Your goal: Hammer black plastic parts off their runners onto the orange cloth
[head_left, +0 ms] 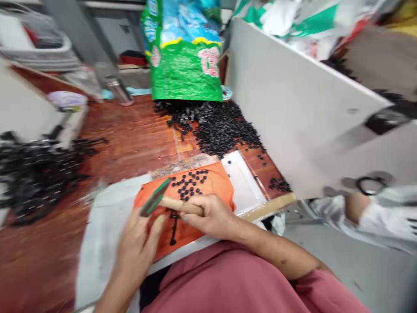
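Note:
A small hammer with a green head point(156, 197) and a wooden handle is held above an orange cloth point(215, 178). My right hand point(213, 216) is wrapped round the handle. My left hand point(138, 237) is at the cloth's left side, beside the hammer head, with thumb and fingers apart; its fingertips are partly behind the head. Several small round black pieces point(187, 184) lie scattered on the cloth, and a longer black piece point(173, 232) lies nearer to me. Under the cloth are a pale sheet point(100, 230) and a white tray point(243, 182).
A heap of small black parts point(224, 128) lies behind the cloth, below a green bag point(185, 78). More black parts point(39, 178) are piled at left. A metal flask point(120, 90) stands at the back. A grey panel point(293, 100) edges the right side.

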Tool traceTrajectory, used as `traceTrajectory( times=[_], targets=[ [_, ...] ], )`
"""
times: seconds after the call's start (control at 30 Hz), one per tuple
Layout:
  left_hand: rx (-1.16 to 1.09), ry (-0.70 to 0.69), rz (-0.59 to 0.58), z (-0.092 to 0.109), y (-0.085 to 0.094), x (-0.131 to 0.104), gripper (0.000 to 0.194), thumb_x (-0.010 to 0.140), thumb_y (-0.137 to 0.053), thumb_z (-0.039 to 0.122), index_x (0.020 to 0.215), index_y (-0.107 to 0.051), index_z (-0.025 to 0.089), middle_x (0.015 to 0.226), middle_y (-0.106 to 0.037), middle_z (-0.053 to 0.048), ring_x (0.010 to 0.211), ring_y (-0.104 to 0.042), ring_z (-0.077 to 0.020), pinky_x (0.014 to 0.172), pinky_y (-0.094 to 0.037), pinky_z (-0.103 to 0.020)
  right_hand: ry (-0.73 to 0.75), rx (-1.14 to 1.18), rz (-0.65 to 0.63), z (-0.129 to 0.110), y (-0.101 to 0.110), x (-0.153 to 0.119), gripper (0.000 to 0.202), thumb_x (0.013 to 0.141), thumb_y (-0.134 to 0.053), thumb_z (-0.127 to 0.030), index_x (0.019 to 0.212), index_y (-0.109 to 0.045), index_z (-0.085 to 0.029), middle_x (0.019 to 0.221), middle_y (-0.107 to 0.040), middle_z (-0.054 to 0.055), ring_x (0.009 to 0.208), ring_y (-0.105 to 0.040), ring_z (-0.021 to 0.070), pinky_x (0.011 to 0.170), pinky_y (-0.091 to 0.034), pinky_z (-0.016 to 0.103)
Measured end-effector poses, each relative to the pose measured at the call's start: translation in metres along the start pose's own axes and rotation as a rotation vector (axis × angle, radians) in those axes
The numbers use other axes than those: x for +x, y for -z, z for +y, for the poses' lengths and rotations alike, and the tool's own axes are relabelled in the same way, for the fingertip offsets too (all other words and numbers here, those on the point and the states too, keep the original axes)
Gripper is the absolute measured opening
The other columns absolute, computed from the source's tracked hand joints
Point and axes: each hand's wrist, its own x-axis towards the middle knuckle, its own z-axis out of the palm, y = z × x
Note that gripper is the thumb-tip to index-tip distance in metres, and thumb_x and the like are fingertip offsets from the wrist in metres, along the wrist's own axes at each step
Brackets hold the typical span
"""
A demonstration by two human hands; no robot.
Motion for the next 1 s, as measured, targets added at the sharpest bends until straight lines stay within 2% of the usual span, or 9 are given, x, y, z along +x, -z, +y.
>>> traceTrajectory(
  times=[0.03,0.1,0.2,0.37,0.5,0.67,0.77,0.87,1.0],
  targets=[
    [0.138,-0.116,0.038,-0.004,0.004,-0.002,0.037,0.09,-0.057,0.052,0.111,-0.071,0.025,0.112,-0.068,-0.011,0.106,-0.064,-0.0333,0.097,-0.051,-0.052,-0.009,0.066,-0.035,0.001,0.001,0.001,0.017,0.087,-0.069,-0.026,0.074,-0.062,-0.019,0.065,-0.052,-0.007,0.062,-0.049,0.0093,0.058,-0.036,0.02],
    [0.222,-0.305,-0.033,-0.016,0.009,-0.005,0.039,0.091,-0.055,0.051,0.12,-0.07,0.03,0.126,-0.066,-0.01,0.119,-0.061,-0.0359,0.106,-0.046,-0.057,-0.035,0.285,-0.163,0.003,0.004,0.002,0.008,0.087,-0.068,-0.024,0.083,-0.065,-0.018,0.076,-0.062,-0.004,0.071,-0.058,0.0108,0.068,-0.044,0.02],
    [0.138,-0.42,-0.205,-0.033,0.004,-0.009,0.034,0.096,-0.049,0.045,0.124,-0.067,0.037,0.124,-0.072,-0.002,0.114,-0.068,-0.0281,0.099,-0.058,-0.045,-0.022,0.446,-0.236,0.007,0.006,0.0,0.014,0.086,-0.072,-0.028,0.087,-0.064,-0.017,0.083,-0.065,-0.001,0.077,-0.062,0.0124,0.074,-0.049,0.021],
    [0.004,-0.241,-0.269,-0.04,-0.011,-0.018,0.033,0.095,-0.052,0.054,0.109,-0.076,0.036,0.109,-0.081,0.002,0.093,-0.078,-0.0236,0.08,-0.067,-0.031,0.066,0.303,-0.131,0.009,0.006,-0.011,0.006,0.09,-0.066,-0.023,0.092,-0.066,-0.017,0.085,-0.066,-0.002,0.076,-0.061,0.0108,0.068,-0.046,0.018],
    [-0.114,-0.042,-0.307,-0.018,-0.013,-0.017,0.038,0.091,-0.055,0.061,0.104,-0.077,0.032,0.104,-0.082,0.0,0.097,-0.078,-0.024,0.082,-0.065,-0.029,0.055,0.249,-0.064,0.009,0.007,-0.016,0.01,0.09,-0.068,-0.027,0.091,-0.066,-0.018,0.081,-0.064,-0.003,0.074,-0.06,0.0113,0.066,-0.044,0.019],
    [-0.114,0.018,-0.443,0.011,-0.002,-0.007,0.038,0.092,-0.055,0.057,0.094,-0.076,0.026,0.095,-0.079,-0.004,0.092,-0.074,-0.0238,0.08,-0.062,-0.028,0.059,0.23,-0.067,0.001,0.012,-0.018,0.01,0.091,-0.065,-0.026,0.084,-0.062,-0.02,0.073,-0.055,-0.006,0.067,-0.052,0.0103,0.062,-0.039,0.02],
    [-0.017,0.037,-0.39,0.011,0.007,0.008,0.04,0.095,-0.048,0.054,0.083,-0.071,0.024,0.087,-0.076,-0.004,0.085,-0.07,-0.0223,0.077,-0.058,-0.029,0.031,0.116,0.066,0.0,0.027,-0.025,0.01,0.092,-0.065,-0.026,0.085,-0.061,-0.021,0.076,-0.05,-0.006,0.069,-0.047,0.0112,0.063,-0.036,0.021],
    [0.08,0.071,-0.282,-0.002,0.012,0.023,0.043,0.094,-0.042,0.054,0.071,-0.061,0.023,0.076,-0.069,-0.003,0.076,-0.065,-0.0209,0.072,-0.052,-0.03,-0.039,-0.02,0.188,0.014,0.051,-0.038,0.015,0.1,-0.054,-0.031,0.09,-0.059,-0.022,0.078,-0.05,-0.005,0.071,-0.048,0.0131,0.066,-0.037,0.024],
    [0.11,0.046,-0.355,-0.014,0.003,0.032,0.042,0.096,-0.036,0.049,0.068,-0.052,0.023,0.071,-0.061,-0.001,0.072,-0.059,-0.019,0.07,-0.045,-0.03,-0.136,-0.176,0.26,0.049,0.078,-0.059,0.024,0.105,-0.043,-0.036,0.091,-0.056,-0.023,0.078,-0.057,-0.003,0.074,-0.055,0.0159,0.072,-0.04,0.026]
  ],
)
